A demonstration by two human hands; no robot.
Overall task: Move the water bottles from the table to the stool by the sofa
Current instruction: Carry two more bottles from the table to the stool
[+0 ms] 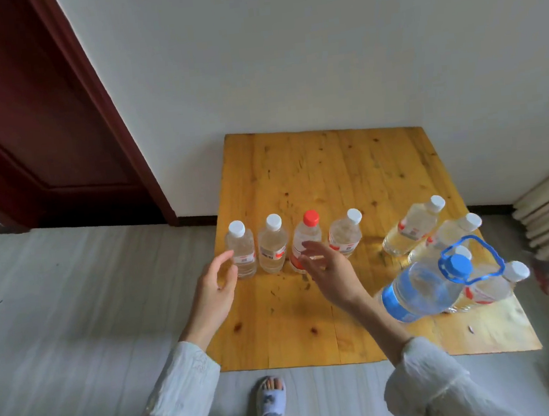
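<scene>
**Me:** Fingers (227,256) of my left hand (212,289) are spread and lightly curved, holding nothing, their tips just beside the white-capped bottle (241,253) at the left end of a row. My right hand (327,269) is open too, palm turned left, empty, hovering in front of the red-capped bottle (307,245).

**Listener:** Where do the bottles stand?

**Me:** All on the yellow wooden surface (330,175). Four stand upright in a row near its left edge, close together: white cap, a second white cap (273,246), red cap, a third white cap (346,236). More small bottles cluster near the right edge, and a large bottle with a blue cap and blue carry handle (425,289) stands toward the near right corner. None has left the surface, and the stool and sofa are out of view.

**Listener:** What could go wrong?

**Me:** My judgement: the row is tight, so closing on one bottle could knock its neighbour over, and a fallen one might roll off the left edge onto the floor (75,311). The end bottle stands nearest that edge, so a push from my left hand instead of a proper grip could tip it off. My right forearm also passes near the large bottle, so a careless swing could bump it into the cluster behind. Thin plastic may also flex and slip if I grab two at once.
</scene>
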